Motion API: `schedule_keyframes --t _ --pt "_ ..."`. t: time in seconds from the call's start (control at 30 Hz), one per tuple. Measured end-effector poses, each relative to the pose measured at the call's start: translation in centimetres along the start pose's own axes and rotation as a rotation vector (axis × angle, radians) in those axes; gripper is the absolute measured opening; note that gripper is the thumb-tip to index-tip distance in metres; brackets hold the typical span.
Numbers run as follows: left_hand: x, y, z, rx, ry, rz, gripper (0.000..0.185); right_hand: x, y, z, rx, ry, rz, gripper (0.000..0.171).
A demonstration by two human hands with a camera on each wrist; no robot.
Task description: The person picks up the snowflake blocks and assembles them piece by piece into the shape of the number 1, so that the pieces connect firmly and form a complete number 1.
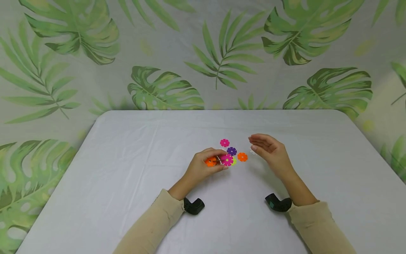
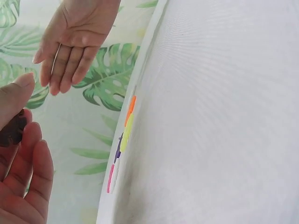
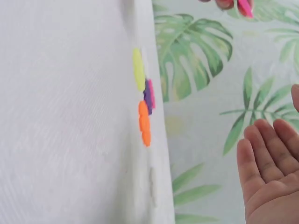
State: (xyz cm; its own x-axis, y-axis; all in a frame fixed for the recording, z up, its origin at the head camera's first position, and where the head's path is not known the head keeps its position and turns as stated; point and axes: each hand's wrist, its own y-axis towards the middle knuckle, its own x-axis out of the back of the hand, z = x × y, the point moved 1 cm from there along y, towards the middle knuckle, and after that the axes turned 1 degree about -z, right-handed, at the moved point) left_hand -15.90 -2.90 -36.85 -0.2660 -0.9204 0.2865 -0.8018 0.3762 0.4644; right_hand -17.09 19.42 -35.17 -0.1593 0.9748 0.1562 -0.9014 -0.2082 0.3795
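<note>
My left hand (image 1: 203,164) is raised over the table and grips a small cluster of notched plastic discs between thumb and fingers. In the head view the cluster shows an orange disc (image 1: 210,162) and a pink disc (image 1: 227,160), with a dark brown disc (image 2: 13,130) best seen in the left wrist view. To the right, my right hand (image 1: 269,151) hovers with fingers extended and holds nothing. Between the hands lie loose discs: pink (image 1: 224,143), purple (image 1: 232,151), orange (image 1: 242,157), and a yellow one (image 1: 234,161) partly hidden behind the held pink disc.
A white disc (image 1: 252,151) lies partly behind the right hand's fingers. The white-covered table (image 1: 152,141) reaches back to a leaf-patterned cloth (image 1: 165,88). Black devices (image 1: 194,206) sit at both wrists.
</note>
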Motion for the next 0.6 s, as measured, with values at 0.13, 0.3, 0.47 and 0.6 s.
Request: schedule_keyframes --t 0.13,0.3,0.47,0.6 --pt "-0.1 0.0 0.8 0.014 -0.006 0.005 0.031 0.4 0.0 -0.2 0.008 -0.035 -0.008 0.035" --pt "-0.3 -0.1 2.5 0.032 -0.007 0.015 0.033 0.8 0.0 -0.8 -0.020 -0.078 -0.016 0.038" --pt "-0.3 -0.1 2.8 0.039 -0.015 0.018 0.034 1.8 -0.2 -3.1 -0.078 -0.171 -0.003 0.042" --pt "-0.2 -0.1 2.4 0.040 -0.014 0.021 0.033 2.6 -0.4 -5.2 -0.120 -0.294 0.017 0.045"
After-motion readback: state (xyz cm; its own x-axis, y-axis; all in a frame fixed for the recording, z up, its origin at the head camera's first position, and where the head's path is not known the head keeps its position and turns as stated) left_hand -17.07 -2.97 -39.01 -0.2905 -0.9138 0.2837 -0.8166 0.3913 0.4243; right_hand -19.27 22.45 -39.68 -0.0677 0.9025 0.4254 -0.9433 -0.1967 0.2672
